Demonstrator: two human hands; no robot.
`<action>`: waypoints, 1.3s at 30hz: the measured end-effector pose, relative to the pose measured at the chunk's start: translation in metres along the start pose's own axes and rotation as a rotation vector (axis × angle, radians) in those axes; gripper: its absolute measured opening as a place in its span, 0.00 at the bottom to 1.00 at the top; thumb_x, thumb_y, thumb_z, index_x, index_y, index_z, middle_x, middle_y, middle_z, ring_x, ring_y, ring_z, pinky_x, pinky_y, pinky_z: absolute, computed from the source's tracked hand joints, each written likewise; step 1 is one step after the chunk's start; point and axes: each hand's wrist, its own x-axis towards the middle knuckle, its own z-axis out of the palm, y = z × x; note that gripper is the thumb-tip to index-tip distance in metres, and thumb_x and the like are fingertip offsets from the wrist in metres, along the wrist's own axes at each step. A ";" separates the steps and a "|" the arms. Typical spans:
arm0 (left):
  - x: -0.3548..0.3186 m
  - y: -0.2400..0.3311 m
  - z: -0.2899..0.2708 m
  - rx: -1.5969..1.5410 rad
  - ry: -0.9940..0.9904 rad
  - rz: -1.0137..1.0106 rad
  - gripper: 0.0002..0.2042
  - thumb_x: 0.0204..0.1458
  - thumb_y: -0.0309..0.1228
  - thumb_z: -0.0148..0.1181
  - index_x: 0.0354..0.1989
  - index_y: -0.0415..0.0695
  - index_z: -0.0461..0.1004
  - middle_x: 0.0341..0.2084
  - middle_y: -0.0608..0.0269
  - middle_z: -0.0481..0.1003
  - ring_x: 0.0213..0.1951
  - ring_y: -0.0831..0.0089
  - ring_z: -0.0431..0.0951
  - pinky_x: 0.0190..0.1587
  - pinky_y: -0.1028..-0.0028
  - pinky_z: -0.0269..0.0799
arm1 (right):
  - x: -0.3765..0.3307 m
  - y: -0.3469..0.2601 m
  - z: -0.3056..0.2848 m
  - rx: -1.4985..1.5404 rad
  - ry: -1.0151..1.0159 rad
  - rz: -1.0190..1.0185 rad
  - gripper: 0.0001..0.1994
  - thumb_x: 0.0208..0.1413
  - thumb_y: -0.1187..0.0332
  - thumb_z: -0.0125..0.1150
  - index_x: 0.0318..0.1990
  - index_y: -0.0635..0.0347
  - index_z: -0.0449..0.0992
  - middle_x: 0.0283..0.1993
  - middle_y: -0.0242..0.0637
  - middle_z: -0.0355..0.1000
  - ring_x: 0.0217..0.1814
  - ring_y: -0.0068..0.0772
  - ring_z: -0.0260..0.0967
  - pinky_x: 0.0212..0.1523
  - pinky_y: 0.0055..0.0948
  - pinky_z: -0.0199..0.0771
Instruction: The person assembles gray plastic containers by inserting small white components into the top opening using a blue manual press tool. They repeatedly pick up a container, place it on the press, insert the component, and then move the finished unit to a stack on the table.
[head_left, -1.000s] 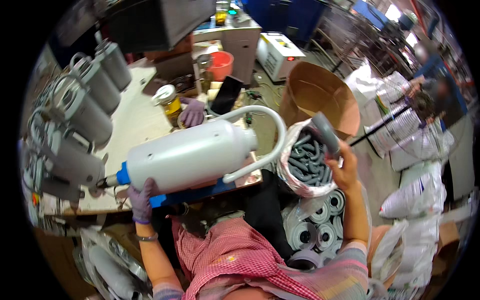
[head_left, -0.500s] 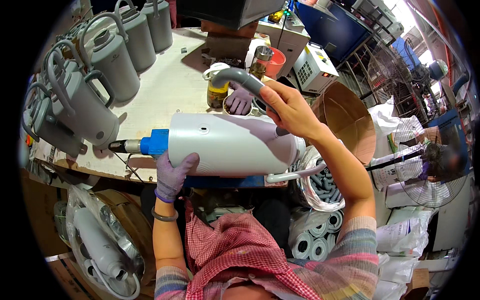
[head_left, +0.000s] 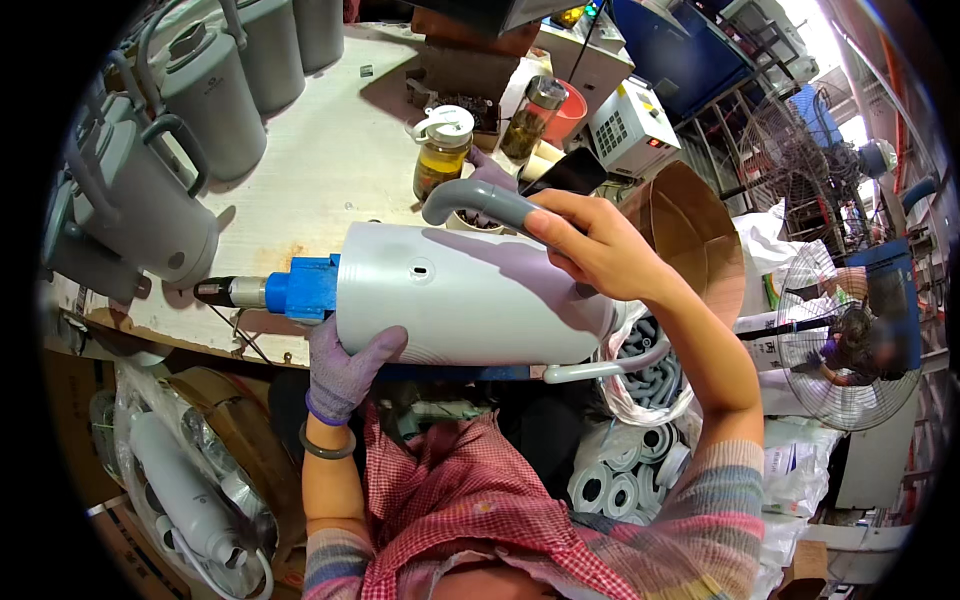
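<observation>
Grey canister (head_left: 455, 300) on its side; curved handle (head_left: 485, 202) in your right hand (head_left: 600, 245).
Bare right hand clasps the handle by the canister's far side. Your gloved left hand (head_left: 348, 368) grasps its left end near the blue fixture (head_left: 305, 287); fingers partly hidden. Canister lies along the surface's (head_left: 285, 215) near edge.

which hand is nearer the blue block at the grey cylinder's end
Left. The left hand is just below the blue block, on the grey cylinder; the right hand is farther right, holding a grey handle.

Room lies over the tabletop (head_left: 310, 160) between the grey cylinder (head_left: 450, 295), white-lidded jar (head_left: 442, 160) and what seem crowded kettles (head_left: 212, 105).
</observation>
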 end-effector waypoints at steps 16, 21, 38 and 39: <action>-0.003 -0.007 -0.001 -0.053 -0.035 0.014 0.20 0.48 0.36 0.72 0.45 0.35 0.77 0.37 0.56 0.81 0.39 0.73 0.79 0.44 0.71 0.75 | -0.003 0.009 0.007 -0.054 0.044 -0.070 0.21 0.64 0.51 0.55 0.45 0.63 0.77 0.19 0.28 0.62 0.22 0.18 0.58 0.24 0.24 0.59; -0.012 -0.014 0.006 -0.088 -0.016 0.059 0.20 0.47 0.35 0.73 0.45 0.36 0.77 0.37 0.58 0.81 0.38 0.73 0.79 0.44 0.72 0.75 | -0.002 -0.010 0.005 -0.097 -0.023 0.002 0.21 0.64 0.50 0.54 0.41 0.62 0.76 0.20 0.30 0.66 0.21 0.19 0.60 0.23 0.25 0.60; 0.023 -0.074 0.040 0.961 -0.246 0.359 0.16 0.52 0.40 0.64 0.44 0.44 0.80 0.40 0.50 0.80 0.41 0.52 0.79 0.48 0.60 0.73 | -0.088 0.008 -0.055 -0.529 0.168 0.003 0.20 0.63 0.54 0.56 0.41 0.67 0.72 0.24 0.50 0.65 0.25 0.40 0.61 0.31 0.37 0.65; 0.029 -0.085 0.046 0.884 -0.208 0.296 0.15 0.52 0.40 0.64 0.43 0.44 0.81 0.39 0.50 0.80 0.41 0.53 0.79 0.47 0.60 0.73 | -0.105 0.016 -0.058 -0.505 0.218 -0.022 0.19 0.63 0.55 0.57 0.41 0.67 0.72 0.23 0.46 0.64 0.25 0.34 0.58 0.30 0.34 0.63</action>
